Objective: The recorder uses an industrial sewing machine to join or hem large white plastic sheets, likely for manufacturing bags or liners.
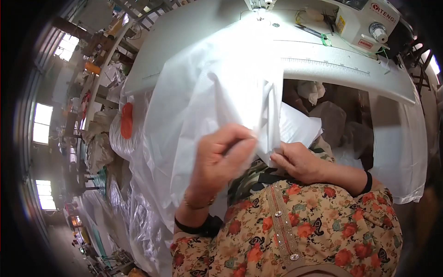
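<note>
A large white cloth [203, 92] spreads from the sewing machine's brightly lit needle area [261, 18] down over the near table edge toward my lap. My left hand [221, 159], slightly blurred, has its fingers curled in a pinch at the cloth's folded edge. To the right, my right hand [300, 161] grips the lower end of the same fold between thumb and fingers. Between the two hands the cloth hangs in narrow upright folds. A white textured piece [297, 124] lies behind my right hand; whether it joins the cloth is unclear.
The pale sewing table [323, 64] carries a printed ruler along its near edge. Tweezers or a similar slim tool [311, 31] and green thread [326, 40] lie by the machine's body [369, 23]. Clear plastic sheeting [147, 226] and an orange-red item [126, 121] are at the left.
</note>
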`<action>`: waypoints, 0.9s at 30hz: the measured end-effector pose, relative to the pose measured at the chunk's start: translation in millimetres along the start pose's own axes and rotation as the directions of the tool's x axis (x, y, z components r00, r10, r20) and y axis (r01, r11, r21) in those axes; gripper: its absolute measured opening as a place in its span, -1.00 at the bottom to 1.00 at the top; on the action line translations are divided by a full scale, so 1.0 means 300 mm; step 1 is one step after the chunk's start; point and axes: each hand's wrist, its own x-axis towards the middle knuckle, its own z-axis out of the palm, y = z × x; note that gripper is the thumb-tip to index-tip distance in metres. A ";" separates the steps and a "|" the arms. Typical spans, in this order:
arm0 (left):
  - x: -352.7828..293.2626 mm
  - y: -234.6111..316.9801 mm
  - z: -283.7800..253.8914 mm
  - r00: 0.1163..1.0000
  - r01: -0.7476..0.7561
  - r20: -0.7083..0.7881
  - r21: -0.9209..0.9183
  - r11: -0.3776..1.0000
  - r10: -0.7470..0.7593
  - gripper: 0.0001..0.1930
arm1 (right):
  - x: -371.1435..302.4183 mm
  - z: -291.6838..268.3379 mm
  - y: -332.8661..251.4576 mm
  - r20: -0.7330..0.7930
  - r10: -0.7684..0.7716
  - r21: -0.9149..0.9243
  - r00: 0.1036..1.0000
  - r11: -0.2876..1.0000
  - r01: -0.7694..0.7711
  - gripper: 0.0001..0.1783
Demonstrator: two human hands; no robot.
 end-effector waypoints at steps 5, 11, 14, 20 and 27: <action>0.018 -0.204 0.114 0.955 -0.251 0.249 0.402 0.880 0.159 -0.93 | -0.098 -0.084 -0.062 -0.123 -0.070 0.295 0.990 0.950 0.104 -0.81; -0.078 -0.281 0.104 0.994 0.100 0.046 0.016 0.995 -0.101 -0.90 | -0.067 -0.008 0.007 -0.108 -0.151 0.038 0.983 0.987 0.156 -0.83; -0.103 -0.249 0.078 0.987 0.003 -0.157 -0.086 0.996 -0.017 -0.89 | -0.074 -0.014 0.006 0.044 -0.016 0.110 0.999 0.994 0.011 -0.81; -0.092 -0.224 0.079 0.992 0.016 -0.128 0.017 1.000 -0.014 -0.90 | -0.017 0.029 -0.072 0.115 -0.288 0.067 0.951 0.957 0.282 -0.84; -0.100 -0.219 0.046 0.990 -0.019 -0.137 0.127 0.992 0.037 -0.89 | -0.002 0.072 -0.097 0.161 -0.307 -0.034 0.938 0.948 0.316 -0.80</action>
